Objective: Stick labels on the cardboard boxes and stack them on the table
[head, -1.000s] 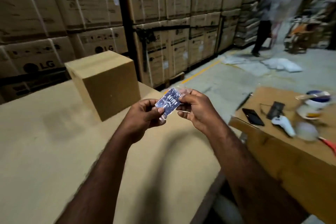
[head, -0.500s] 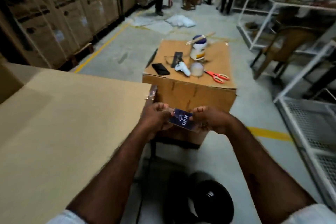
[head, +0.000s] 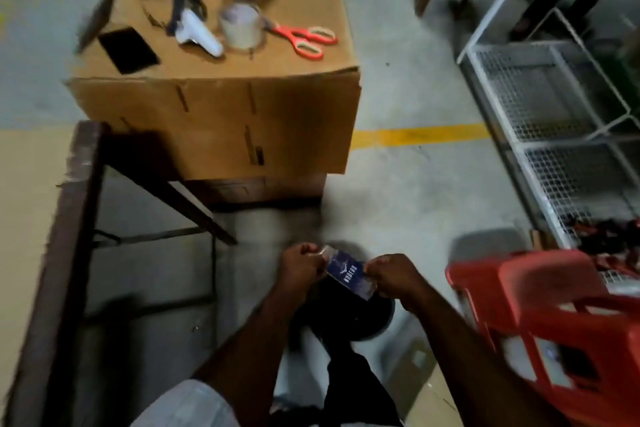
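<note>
Low over the grey floor, your left hand [head: 299, 263] and right hand [head: 393, 279] pinch opposite ends of a small dark-blue printed label [head: 348, 274], fingers curled round it.

Your floor [head: 415, 201] is grey concrete, crossed by a yellow line [head: 415, 135] at 2 o'clock. A white wire-mesh rack [head: 554, 107] stands at 3 o'clock, a red plastic stool [head: 554, 305] at 4.

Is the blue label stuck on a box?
No, the left hand and right hand pinch the blue label between them, above the floor.
</note>
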Tool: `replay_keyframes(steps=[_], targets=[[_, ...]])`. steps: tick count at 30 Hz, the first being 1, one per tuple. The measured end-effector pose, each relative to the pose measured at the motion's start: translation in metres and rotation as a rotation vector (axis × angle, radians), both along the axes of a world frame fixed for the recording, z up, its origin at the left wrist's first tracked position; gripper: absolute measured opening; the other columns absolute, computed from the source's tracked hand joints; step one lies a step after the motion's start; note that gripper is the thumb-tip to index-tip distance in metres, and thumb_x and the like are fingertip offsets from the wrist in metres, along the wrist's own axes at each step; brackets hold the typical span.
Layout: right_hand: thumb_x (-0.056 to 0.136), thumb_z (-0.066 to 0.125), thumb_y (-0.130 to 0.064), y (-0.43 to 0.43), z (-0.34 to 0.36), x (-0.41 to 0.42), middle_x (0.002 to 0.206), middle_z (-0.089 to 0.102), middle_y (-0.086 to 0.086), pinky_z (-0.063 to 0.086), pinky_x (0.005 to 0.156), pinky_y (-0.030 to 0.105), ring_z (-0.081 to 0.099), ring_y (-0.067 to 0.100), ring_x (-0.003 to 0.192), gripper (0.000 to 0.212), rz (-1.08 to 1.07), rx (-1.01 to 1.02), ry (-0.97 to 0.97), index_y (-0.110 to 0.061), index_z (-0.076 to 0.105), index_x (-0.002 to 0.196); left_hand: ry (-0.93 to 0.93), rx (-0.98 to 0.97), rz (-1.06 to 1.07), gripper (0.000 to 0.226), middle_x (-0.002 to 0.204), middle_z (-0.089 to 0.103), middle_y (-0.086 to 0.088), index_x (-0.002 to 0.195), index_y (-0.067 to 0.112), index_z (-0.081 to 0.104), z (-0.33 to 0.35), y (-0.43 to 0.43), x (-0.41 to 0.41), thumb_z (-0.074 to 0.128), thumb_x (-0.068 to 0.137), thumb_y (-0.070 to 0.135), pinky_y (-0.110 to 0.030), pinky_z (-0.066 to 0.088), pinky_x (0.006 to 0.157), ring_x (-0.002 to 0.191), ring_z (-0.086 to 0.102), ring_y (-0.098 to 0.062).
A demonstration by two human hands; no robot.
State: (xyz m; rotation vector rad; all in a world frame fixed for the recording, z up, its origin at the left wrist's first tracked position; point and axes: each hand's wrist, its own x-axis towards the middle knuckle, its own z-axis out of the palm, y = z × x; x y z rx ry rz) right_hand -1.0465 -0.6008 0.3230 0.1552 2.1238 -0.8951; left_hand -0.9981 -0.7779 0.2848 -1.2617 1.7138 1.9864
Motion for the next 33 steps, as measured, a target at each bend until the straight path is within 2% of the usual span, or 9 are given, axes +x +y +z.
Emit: replay_keyframes(steps=[2, 6, 10, 13, 16, 20, 24, 30, 33], targets=[[0.089, 0.063, -0.017, 0.020, -0.048, -0.009, 0.073, 0.068, -0.002, 0.047, 0.057, 0.022, 0.069, 0.022, 0.083, 0.014, -0.081, 0.058, -0.044, -0.020, 0.072, 0.078, -0.058, -0.047, -0.063, 0.020, 0.068, 0.063, -0.007, 0.071, 0.015, 0.064, -0.049, 0.020, -0.015, 0.074, 0.077, 0.000, -0.038, 0.054, 0.069, 0.065, 0.057, -0.020], [0.091, 0.061, -0.016, 0.058, -0.151, -0.014, 0.106, 0.072, 0.014, 0.044, 0.065, 0.020, 0.067, 0.031, 0.104, 0.020, -0.221, 0.224, -0.175, -0.008, 0.074, 0.103, -0.193, -0.151, -0.179, 0.024, 0.081, 0.073, -0.006, 0.067, 0.027, 0.067, -0.156, 0.052, -0.027, 0.079, 0.075, 0.007, -0.041, 0.057, 0.085, 0.079, 0.068, -0.022], [0.094, 0.050, -0.016, 0.083, -0.237, -0.012, 0.119, 0.069, 0.009, 0.049, 0.086, 0.026, 0.063, 0.028, 0.113, 0.029, 0.063, 0.465, -0.132, -0.012, 0.072, 0.112, -0.290, -0.128, -0.191, 0.011, 0.074, 0.070, -0.003, 0.069, 0.023, 0.069, -0.223, 0.073, -0.024, 0.076, 0.075, 0.017, -0.044, 0.056, 0.083, 0.074, 0.063, -0.019], [0.096, 0.046, -0.014, 0.082, -0.268, -0.012, 0.120, 0.068, 0.009, 0.046, 0.084, 0.025, 0.062, 0.028, 0.114, 0.031, 0.069, 0.469, -0.187, -0.011, 0.070, 0.116, -0.351, -0.096, -0.217, 0.009, 0.071, 0.066, -0.004, 0.072, 0.021, 0.069, -0.245, 0.082, -0.020, 0.074, 0.079, 0.017, -0.038, 0.053, 0.078, 0.074, 0.062, -0.020], [0.098, 0.047, -0.019, 0.077, -0.286, -0.010, 0.117, 0.068, 0.013, 0.041, 0.076, 0.025, 0.062, 0.030, 0.112, 0.031, 0.213, 0.457, -0.222, -0.007, 0.069, 0.116, -0.384, -0.067, -0.250, 0.012, 0.065, 0.061, -0.006, 0.072, 0.018, 0.065, -0.248, 0.088, -0.025, 0.071, 0.082, 0.015, -0.032, 0.045, 0.070, 0.069, 0.058, -0.021], [0.098, 0.043, -0.016, 0.077, -0.292, -0.004, 0.117, 0.069, 0.014, 0.045, 0.086, 0.030, 0.061, 0.031, 0.113, 0.032, 0.226, 0.420, -0.196, -0.005, 0.071, 0.108, -0.349, -0.039, -0.324, 0.021, 0.056, 0.052, -0.003, 0.066, 0.016, 0.060, -0.241, 0.092, -0.037, 0.065, 0.086, 0.012, -0.025, 0.036, 0.057, 0.059, 0.049, -0.020], [0.100, 0.040, -0.014, 0.079, -0.277, 0.004, 0.116, 0.067, 0.015, 0.043, 0.083, 0.032, 0.060, 0.032, 0.114, 0.032, 0.235, 0.364, -0.246, -0.003, 0.069, 0.101, -0.315, -0.064, -0.354, 0.011, 0.065, 0.058, -0.009, 0.070, 0.016, 0.063, -0.220, 0.092, -0.043, 0.065, 0.079, 0.022, -0.030, 0.042, 0.061, 0.061, 0.051, -0.021], [0.100, 0.046, -0.021, 0.099, -0.228, 0.019, 0.117, 0.067, 0.014, 0.046, 0.088, 0.029, 0.060, 0.031, 0.113, 0.032, -0.152, 0.269, -0.267, -0.007, 0.069, 0.116, -0.266, -0.146, -0.540, 0.010, 0.062, 0.057, -0.007, 0.063, 0.030, 0.068, -0.184, 0.101, -0.040, 0.062, 0.067, 0.036, -0.035, 0.042, 0.067, 0.064, 0.053, -0.022], [0.103, 0.040, -0.020, 0.118, -0.202, 0.047, 0.122, 0.066, 0.016, 0.046, 0.093, 0.033, 0.059, 0.033, 0.117, 0.035, -0.247, 0.266, -0.194, -0.005, 0.067, 0.118, -0.215, -0.202, -0.662, 0.017, 0.059, 0.055, -0.007, 0.064, 0.024, 0.067, -0.168, 0.122, -0.024, 0.060, 0.067, 0.039, -0.036, 0.043, 0.068, 0.065, 0.054, -0.022]])
